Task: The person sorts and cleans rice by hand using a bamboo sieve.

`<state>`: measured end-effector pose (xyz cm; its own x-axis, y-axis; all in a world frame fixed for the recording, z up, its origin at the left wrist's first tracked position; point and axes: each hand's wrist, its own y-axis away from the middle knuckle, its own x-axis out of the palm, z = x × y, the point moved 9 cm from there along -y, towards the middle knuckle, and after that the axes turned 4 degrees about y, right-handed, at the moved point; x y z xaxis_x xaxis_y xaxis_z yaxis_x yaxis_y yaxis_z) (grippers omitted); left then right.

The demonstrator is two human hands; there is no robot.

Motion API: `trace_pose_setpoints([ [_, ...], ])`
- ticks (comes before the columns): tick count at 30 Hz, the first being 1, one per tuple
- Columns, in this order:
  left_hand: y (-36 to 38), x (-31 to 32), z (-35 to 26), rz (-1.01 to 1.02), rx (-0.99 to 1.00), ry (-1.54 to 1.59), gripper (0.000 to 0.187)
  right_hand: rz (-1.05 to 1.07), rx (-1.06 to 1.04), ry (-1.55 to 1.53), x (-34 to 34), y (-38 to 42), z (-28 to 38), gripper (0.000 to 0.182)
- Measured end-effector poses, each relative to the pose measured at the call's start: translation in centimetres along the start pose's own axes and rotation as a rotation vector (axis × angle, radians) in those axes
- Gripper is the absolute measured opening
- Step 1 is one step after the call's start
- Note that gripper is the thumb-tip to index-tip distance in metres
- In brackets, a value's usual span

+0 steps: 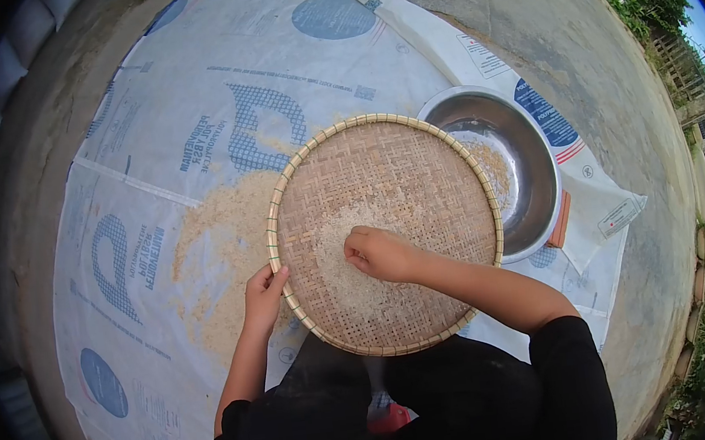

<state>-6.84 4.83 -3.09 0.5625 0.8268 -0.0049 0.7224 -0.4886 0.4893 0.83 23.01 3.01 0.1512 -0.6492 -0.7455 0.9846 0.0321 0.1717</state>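
Head view: my left hand (pixel 264 299) grips the near left rim of a round, tan, woven-bamboo tray (pixel 381 161). My right hand (pixel 386 255) is at the pale grain (pixel 356 297) mid-tray, fingertips bunched narrow; I cannot tell whether they pinch any. A round silver metal basin (pixel 539 174), far right, and loose tan bits (pixel 217 243), left, lie on a white, blue-printed sheet (pixel 183 75).
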Motion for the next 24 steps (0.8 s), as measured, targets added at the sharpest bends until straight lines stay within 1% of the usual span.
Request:
trace_pose_setpoints([
  [1,0.1,0.0,-0.2,-0.006,-0.001,-0.005,0.024,-0.05,0.047,-0.049,-1.1,0.4,-0.8,0.009],
  [2,0.1,0.1,-0.3,-0.012,-0.001,-0.009,0.024,-0.051,0.054,-0.046,-1.6,0.7,-1.5,0.009],
  [4,0.0,0.0,-0.2,-0.006,-0.005,-0.016,0.024,-0.091,0.144,-0.125,-2.5,1.4,-3.6,0.01],
  [5,0.0,0.0,-0.1,-0.009,-0.009,-0.027,0.024,-0.091,0.147,-0.123,-2.4,1.6,-3.9,0.01],
  [8,0.3,0.2,-0.8,-0.016,0.01,-0.006,0.023,-0.116,0.126,-0.111,-2.2,1.9,-3.6,0.01],
  [10,0.3,0.1,-0.5,-0.013,0.007,-0.016,0.023,-0.062,0.032,-0.079,-0.7,1.4,-1.8,0.012],
  [11,0.2,0.1,-0.4,-0.008,0.004,-0.025,0.023,-0.064,0.032,-0.08,-0.2,1.2,-1.5,0.012],
  [13,0.2,0.2,-0.5,-0.009,0.008,-0.021,0.023,-0.023,-0.048,-0.017,0.9,0.6,0.0,0.013],
  [14,0.2,0.2,-0.5,-0.01,0.011,-0.016,0.023,0.025,-0.028,-0.035,1.5,0.3,0.2,0.011],
  [18,0.2,0.4,-0.6,0.012,0.015,-0.002,0.023,0.02,-0.038,-0.001,2.6,-0.5,-0.1,0.009],
  [24,0.3,0.5,-0.5,0.017,-0.002,-0.006,0.023,0.085,-0.028,0.073,3.0,-0.7,0.0,0.008],
])
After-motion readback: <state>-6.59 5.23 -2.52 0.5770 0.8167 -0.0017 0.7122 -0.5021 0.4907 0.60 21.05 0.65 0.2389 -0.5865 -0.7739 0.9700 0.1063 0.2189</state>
